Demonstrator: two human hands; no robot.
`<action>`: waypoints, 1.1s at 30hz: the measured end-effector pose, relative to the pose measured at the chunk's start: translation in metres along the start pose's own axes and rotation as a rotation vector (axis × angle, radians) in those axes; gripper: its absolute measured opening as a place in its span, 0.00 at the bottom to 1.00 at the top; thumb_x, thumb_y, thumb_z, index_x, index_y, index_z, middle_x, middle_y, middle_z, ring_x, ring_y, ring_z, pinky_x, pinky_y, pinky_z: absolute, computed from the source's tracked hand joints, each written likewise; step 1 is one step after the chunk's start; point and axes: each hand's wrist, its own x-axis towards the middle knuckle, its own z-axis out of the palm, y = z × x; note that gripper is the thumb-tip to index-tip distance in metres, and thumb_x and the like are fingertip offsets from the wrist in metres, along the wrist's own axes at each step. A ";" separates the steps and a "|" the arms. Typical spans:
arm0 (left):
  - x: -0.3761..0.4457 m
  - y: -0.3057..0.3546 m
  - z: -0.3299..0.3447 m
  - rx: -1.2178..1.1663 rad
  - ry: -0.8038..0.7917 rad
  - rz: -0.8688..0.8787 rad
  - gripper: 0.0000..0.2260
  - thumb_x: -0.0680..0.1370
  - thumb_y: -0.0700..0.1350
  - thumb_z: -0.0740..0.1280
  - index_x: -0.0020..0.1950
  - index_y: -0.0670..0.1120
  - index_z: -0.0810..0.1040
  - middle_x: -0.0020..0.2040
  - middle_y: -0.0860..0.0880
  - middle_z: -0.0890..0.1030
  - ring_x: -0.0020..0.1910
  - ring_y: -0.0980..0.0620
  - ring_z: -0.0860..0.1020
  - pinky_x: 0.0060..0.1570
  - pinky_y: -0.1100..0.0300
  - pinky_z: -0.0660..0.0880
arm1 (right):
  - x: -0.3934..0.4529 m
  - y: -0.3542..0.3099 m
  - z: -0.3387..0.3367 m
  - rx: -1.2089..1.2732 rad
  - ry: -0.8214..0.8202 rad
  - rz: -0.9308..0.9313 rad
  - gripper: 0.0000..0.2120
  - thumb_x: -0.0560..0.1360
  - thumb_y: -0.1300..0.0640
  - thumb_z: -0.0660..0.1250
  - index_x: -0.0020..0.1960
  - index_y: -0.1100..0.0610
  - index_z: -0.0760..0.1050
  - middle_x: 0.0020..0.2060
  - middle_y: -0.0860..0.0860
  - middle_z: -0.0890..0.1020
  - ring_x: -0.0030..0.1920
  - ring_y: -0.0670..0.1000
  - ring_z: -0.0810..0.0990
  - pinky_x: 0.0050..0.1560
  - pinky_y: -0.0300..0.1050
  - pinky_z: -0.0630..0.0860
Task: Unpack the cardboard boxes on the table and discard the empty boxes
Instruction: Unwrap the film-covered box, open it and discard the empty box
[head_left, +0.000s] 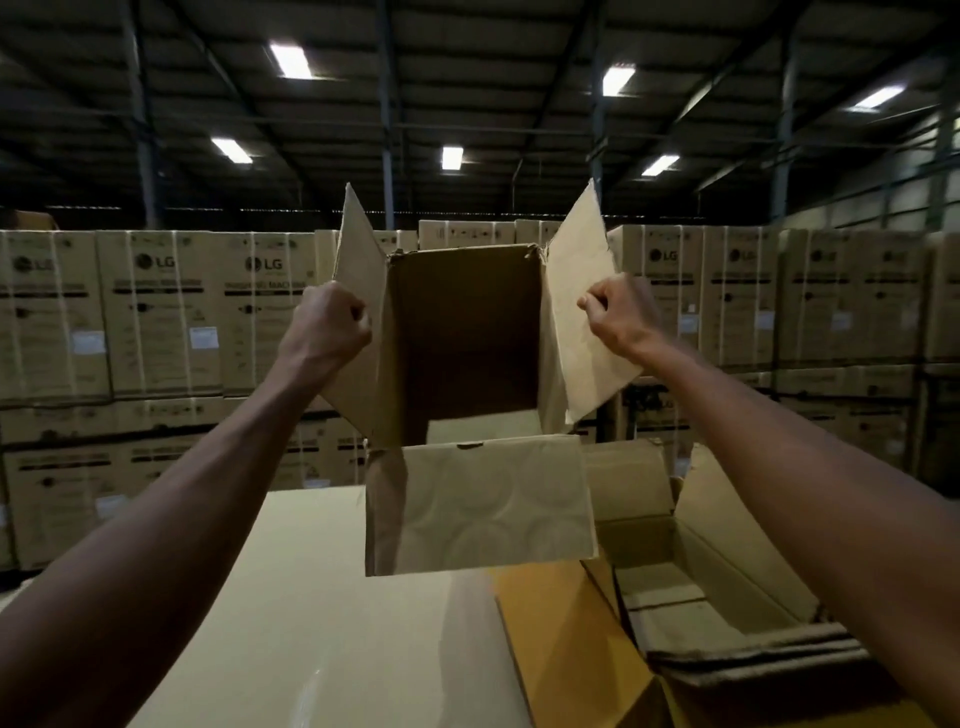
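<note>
I hold an empty cardboard box (467, 332) up in the air at arm's length, its open mouth turned toward me and its inside dark and bare. My left hand (327, 325) is closed on the left side flap. My right hand (615, 312) pinches the right side flap. The bottom flap (478, 504) hangs down toward the table. A second open cardboard box (691, 566) stands on the table at the lower right, under my right forearm, and nothing shows inside it.
A pale glossy table (311, 597) lies below the raised box. A yellow-brown flattened cardboard sheet (561, 639) lies on it beside the second box. Stacked large printed cartons (156, 322) form a wall across the background.
</note>
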 end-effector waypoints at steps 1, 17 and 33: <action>0.006 0.009 0.009 0.006 -0.002 0.007 0.15 0.80 0.38 0.67 0.33 0.44 0.78 0.28 0.50 0.76 0.23 0.57 0.73 0.22 0.70 0.65 | 0.004 0.011 -0.007 0.000 0.010 -0.001 0.13 0.83 0.59 0.64 0.43 0.61 0.80 0.37 0.55 0.81 0.35 0.49 0.79 0.36 0.40 0.77; 0.037 0.218 0.155 0.006 0.011 -0.002 0.12 0.80 0.38 0.66 0.37 0.40 0.82 0.32 0.46 0.80 0.26 0.53 0.78 0.25 0.66 0.71 | 0.031 0.227 -0.151 -0.070 0.025 -0.082 0.10 0.83 0.59 0.64 0.51 0.64 0.82 0.44 0.58 0.82 0.42 0.55 0.83 0.35 0.38 0.75; 0.007 0.311 0.272 -0.038 -0.232 -0.140 0.11 0.80 0.38 0.68 0.37 0.40 0.81 0.31 0.48 0.80 0.23 0.60 0.76 0.23 0.71 0.71 | 0.020 0.401 -0.170 -0.076 -0.267 0.090 0.08 0.81 0.56 0.68 0.51 0.60 0.84 0.44 0.55 0.83 0.41 0.50 0.81 0.39 0.42 0.75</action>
